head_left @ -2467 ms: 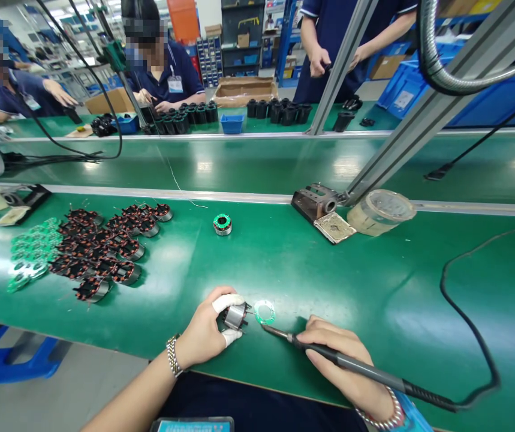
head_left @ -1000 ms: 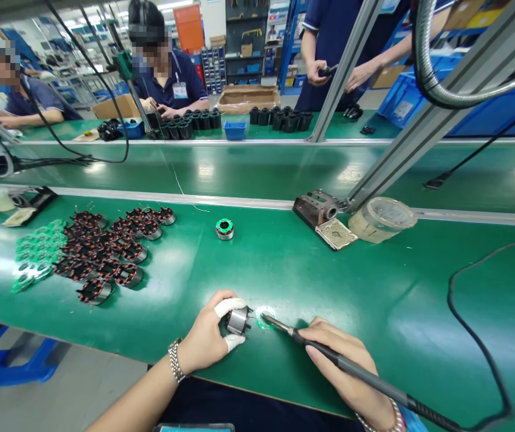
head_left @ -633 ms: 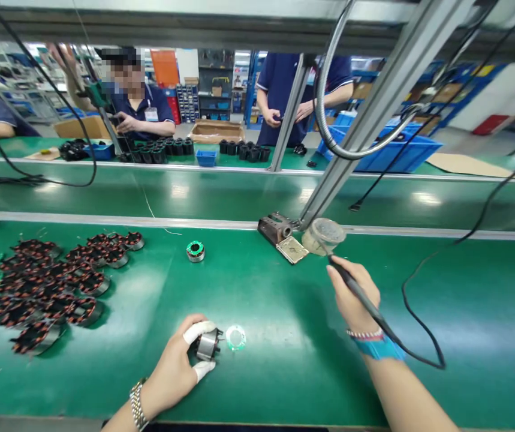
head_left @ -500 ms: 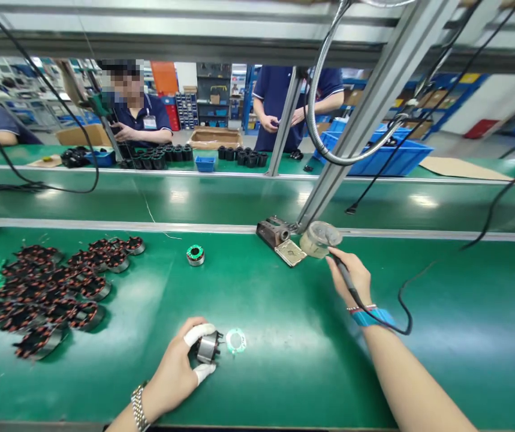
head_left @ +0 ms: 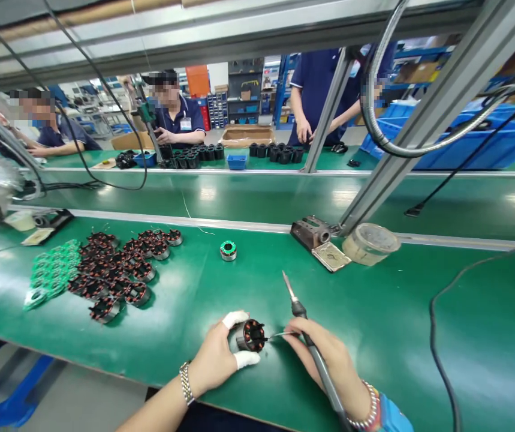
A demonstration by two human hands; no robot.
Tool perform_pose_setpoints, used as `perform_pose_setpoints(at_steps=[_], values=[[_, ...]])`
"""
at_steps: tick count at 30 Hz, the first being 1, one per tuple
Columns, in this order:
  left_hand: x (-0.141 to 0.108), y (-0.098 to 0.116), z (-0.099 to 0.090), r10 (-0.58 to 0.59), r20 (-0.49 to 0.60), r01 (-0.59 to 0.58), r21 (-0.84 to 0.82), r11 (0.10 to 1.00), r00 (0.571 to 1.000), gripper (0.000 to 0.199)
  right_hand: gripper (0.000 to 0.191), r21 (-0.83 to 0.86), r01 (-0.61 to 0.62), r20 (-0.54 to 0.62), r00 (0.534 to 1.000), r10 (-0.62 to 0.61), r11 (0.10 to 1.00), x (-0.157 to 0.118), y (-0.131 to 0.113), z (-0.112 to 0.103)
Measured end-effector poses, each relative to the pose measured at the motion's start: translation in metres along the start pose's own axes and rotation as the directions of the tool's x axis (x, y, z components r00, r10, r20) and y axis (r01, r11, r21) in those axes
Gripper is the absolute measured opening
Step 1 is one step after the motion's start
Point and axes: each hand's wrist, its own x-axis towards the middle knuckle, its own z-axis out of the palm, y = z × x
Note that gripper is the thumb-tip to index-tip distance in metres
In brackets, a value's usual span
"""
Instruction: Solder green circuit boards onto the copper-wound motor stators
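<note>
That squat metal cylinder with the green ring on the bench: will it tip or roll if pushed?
The squat metal cylinder with the green ring looks low and wide, so it probably slides rather than tips. Laid on its side, its round wall would likely roll on the glossy green bench. Its metal body suggests heaviness for its size.

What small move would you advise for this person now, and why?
I would probably guide the thin wire lead with the right hand first. It seems to run from the silver-cased stator with dark orange windings, gripped in the left hand, to those fingers, while the black-handled soldering iron points away from the stator.
</note>
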Motion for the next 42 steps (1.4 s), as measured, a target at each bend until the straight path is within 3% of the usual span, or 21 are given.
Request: perform_pose_setpoints(at_steps=[3, 6, 8, 13, 17, 20, 24, 28, 31, 34, 38, 42], values=[[-0.005, -0.007, -0.007, 0.022, 0.037, -0.027, 0.151, 0.988, 0.999, 0.058, 0.013, 0.043, -0.165, -0.106, 0.980, 0.168, 0.985, 0.001, 0.000, 0.008], [-0.009, -0.009, -0.019, -0.011, 0.150, -0.022, 0.221, 0.975, 0.989, 0.082, 0.023, 0.197, -0.342, -0.066, 0.931, 0.360, 0.919, 0.001, -0.001, 0.015], [-0.008, -0.007, -0.023, -0.010, 0.145, -0.028, 0.254, 0.967, 0.989, 0.089, 0.027, 0.275, -0.426, -0.011, 0.895, 0.446, 0.862, 0.002, -0.003, 0.016], [-0.001, 0.000, -0.006, 0.055, 0.078, -0.079, 0.332, 0.940, 0.995, 0.057, 0.028, 0.372, -0.541, 0.015, 0.816, 0.577, 0.755, 0.003, -0.014, 0.015], [-0.004, -0.002, 0.007, 0.101, -0.012, -0.093, 0.305, 0.948, 0.995, 0.049, 0.033, 0.625, -0.564, 0.081, 0.735, 0.673, 0.540, 0.001, -0.028, 0.018], [-0.006, -0.004, 0.010, 0.109, -0.033, -0.096, 0.281, 0.955, 0.993, 0.058, 0.039, 0.712, -0.532, 0.143, 0.750, 0.646, 0.459, -0.004, -0.026, 0.022], [-0.007, -0.002, 0.012, 0.080, -0.061, -0.058, 0.299, 0.953, 0.995, 0.062, 0.035, 0.685, -0.473, 0.158, 0.839, 0.521, 0.554, -0.009, -0.013, 0.025], [-0.005, 0.002, 0.011, 0.072, -0.051, -0.052, 0.315, 0.948, 0.996, 0.050, 0.027, 0.599, -0.465, 0.153, 0.865, 0.477, 0.652, -0.009, -0.009, 0.024], [-0.004, 0.002, 0.009, 0.069, -0.038, -0.055, 0.305, 0.951, 0.997, 0.051, 0.026, 0.388, -0.415, 0.088, 0.905, 0.415, 0.823, -0.005, -0.011, 0.022], [-0.004, 0.001, 0.008, 0.063, -0.038, -0.049, 0.289, 0.956, 0.997, 0.051, 0.036, 0.169, -0.283, 0.114, 0.957, 0.267, 0.944, 0.001, -0.014, 0.020], [-0.004, 0.001, 0.007, 0.059, -0.012, -0.053, 0.275, 0.960, 0.998, 0.051, 0.044, 0.164, -0.169, 0.259, 0.958, 0.123, 0.972, 0.011, -0.020, 0.020], [-0.004, 0.000, 0.006, 0.060, 0.003, -0.059, 0.260, 0.964, 0.998, 0.050, 0.041, 0.178, -0.181, 0.353, 0.929, 0.109, 0.967, 0.019, -0.019, 0.025]])
